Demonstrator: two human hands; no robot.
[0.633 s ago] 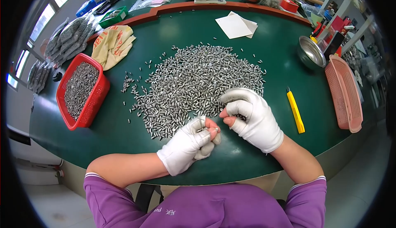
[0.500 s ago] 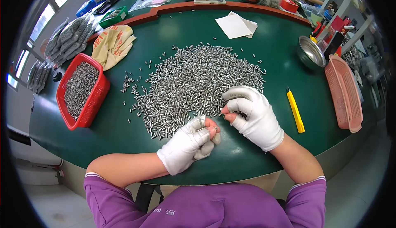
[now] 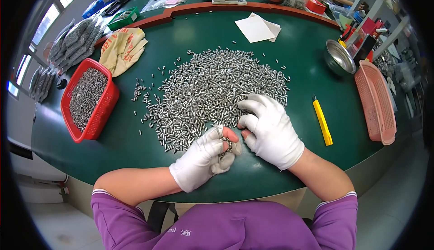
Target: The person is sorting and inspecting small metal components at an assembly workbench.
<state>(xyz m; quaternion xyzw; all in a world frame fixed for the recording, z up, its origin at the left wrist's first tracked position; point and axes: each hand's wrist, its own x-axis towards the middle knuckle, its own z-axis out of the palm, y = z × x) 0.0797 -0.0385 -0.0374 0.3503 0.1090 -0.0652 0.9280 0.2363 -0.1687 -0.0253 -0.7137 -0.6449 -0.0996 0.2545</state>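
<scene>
A wide heap of small silvery metal pins point(image 3: 217, 82), short and bullet-shaped, lies loose on the green tabletop. At the heap's near edge my left hand point(image 3: 201, 157), in a white glove with bare fingertips, is curled around a few of these pins, which show between thumb and fingers. Close beside it, my right hand point(image 3: 273, 134), gloved alike, has its fingers bent over the heap's lower right edge. Its bare thumb and index tips are near each other, just right of the left fingertips. Whatever lies under the right palm is hidden.
A red basket point(image 3: 110, 98) full of similar pins stands left, near a cream cloth bag point(image 3: 122, 51). A yellow cutter knife point(image 3: 322, 121), a metal bowl point(image 3: 340, 56) and a pink basket point(image 3: 377, 103) are right. White papers point(image 3: 255, 27) lie behind the heap. Another person sits far right.
My right hand has shifted slightly left, nearer the left hand, and turned palm-down. The left fingers have parted a little, so the pins held in them now show.
</scene>
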